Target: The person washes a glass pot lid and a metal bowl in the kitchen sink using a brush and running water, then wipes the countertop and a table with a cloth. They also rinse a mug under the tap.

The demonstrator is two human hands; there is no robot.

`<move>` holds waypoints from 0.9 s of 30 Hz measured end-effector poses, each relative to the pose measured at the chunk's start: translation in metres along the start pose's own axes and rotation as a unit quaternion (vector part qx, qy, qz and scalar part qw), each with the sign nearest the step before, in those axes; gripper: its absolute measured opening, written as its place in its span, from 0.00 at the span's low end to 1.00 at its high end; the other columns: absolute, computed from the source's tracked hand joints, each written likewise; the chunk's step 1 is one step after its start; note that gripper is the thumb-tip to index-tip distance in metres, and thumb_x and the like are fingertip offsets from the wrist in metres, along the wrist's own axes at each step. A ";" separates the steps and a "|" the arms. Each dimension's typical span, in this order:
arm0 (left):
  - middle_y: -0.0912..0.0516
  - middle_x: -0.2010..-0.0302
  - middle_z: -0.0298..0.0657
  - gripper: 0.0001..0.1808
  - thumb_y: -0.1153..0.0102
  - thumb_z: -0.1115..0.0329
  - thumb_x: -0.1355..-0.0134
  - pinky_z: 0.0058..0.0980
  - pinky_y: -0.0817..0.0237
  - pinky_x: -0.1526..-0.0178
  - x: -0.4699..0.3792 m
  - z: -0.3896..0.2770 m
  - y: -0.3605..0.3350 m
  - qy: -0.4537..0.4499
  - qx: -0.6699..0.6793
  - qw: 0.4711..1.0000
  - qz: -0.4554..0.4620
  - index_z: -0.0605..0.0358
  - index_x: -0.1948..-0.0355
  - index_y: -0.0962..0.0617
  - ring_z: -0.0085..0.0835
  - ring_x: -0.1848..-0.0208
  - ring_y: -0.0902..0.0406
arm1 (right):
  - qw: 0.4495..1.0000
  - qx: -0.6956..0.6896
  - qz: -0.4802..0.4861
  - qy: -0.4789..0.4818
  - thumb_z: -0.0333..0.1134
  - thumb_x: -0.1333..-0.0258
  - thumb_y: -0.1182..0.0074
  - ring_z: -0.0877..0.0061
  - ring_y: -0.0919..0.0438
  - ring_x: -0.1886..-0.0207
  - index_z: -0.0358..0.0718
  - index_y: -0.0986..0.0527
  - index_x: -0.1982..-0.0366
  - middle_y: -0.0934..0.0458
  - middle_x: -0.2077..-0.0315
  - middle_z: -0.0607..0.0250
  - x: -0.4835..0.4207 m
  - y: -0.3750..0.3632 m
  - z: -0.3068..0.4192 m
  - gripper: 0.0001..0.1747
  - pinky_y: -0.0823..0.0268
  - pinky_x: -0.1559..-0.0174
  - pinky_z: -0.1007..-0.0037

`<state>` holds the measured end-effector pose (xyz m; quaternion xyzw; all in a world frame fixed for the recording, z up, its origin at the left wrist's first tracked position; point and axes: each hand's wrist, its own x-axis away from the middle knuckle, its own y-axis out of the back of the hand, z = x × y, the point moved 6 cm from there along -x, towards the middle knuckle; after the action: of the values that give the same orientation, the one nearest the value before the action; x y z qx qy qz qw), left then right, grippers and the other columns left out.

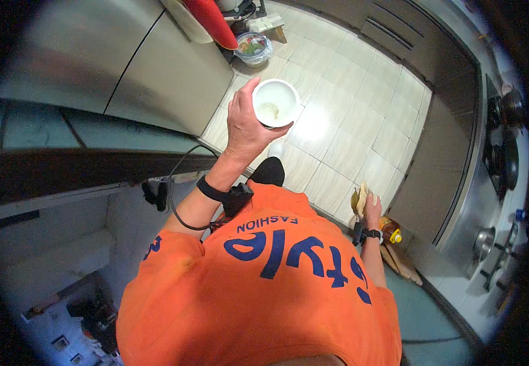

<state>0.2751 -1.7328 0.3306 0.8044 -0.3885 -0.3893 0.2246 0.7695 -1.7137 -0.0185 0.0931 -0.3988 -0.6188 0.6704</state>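
My left hand (251,120) grips a white cup or small bowl (283,94) by its side, thumb and fingers around the rim. Its open top faces the camera, and a little pale residue lies at the bottom. Lower on the right, my right hand (373,211) holds something pale and limp, like a peel or a cloth (362,199), with a yellow-green piece beside it; what exactly it is I cannot tell. A bottle with a yellow cap (390,230) is close by that wrist.
A lined bin with scraps (252,45) stands on the tiled floor beside a small stool (267,23). A steel refrigerator (168,73) is at the upper left. Along the right run dark cabinets (443,123) and a counter with a stove (498,155) and pans.
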 end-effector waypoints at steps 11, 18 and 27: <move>0.27 0.46 0.44 0.54 0.19 0.65 0.73 0.42 0.41 0.44 -0.254 0.018 -0.102 -0.058 -0.005 0.998 -0.022 0.55 0.41 0.35 0.44 0.45 0.31 | 0.996 -0.030 0.020 -0.077 0.43 0.41 0.47 0.56 0.24 0.51 0.28 0.30 0.50 0.23 0.55 0.42 -0.162 0.049 0.089 0.26 0.33 0.48 0.63; 0.31 0.43 0.46 0.56 0.18 0.66 0.74 0.45 0.42 0.39 -0.406 0.028 -0.138 -0.113 0.046 0.992 0.010 0.54 0.40 0.36 0.46 0.42 0.33 | 0.990 -0.072 -0.030 -0.120 0.45 0.39 0.45 0.63 0.22 0.56 0.26 0.28 0.48 0.20 0.56 0.48 -0.249 0.045 0.106 0.29 0.31 0.52 0.65; 0.30 0.47 0.46 0.52 0.20 0.67 0.68 0.36 0.37 0.39 -0.541 0.075 -0.217 -0.064 -0.016 0.998 -0.005 0.59 0.40 0.36 0.40 0.43 0.30 | 0.980 -0.165 -0.009 -0.108 0.41 0.37 0.45 0.77 0.24 0.61 0.33 0.25 0.52 0.19 0.63 0.63 -0.439 0.035 0.211 0.19 0.30 0.57 0.72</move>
<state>0.0991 -1.1749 0.3855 0.7763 -0.3916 -0.4471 0.2099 0.6960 -1.2311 -0.0407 -0.0831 -0.3602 -0.6888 0.6236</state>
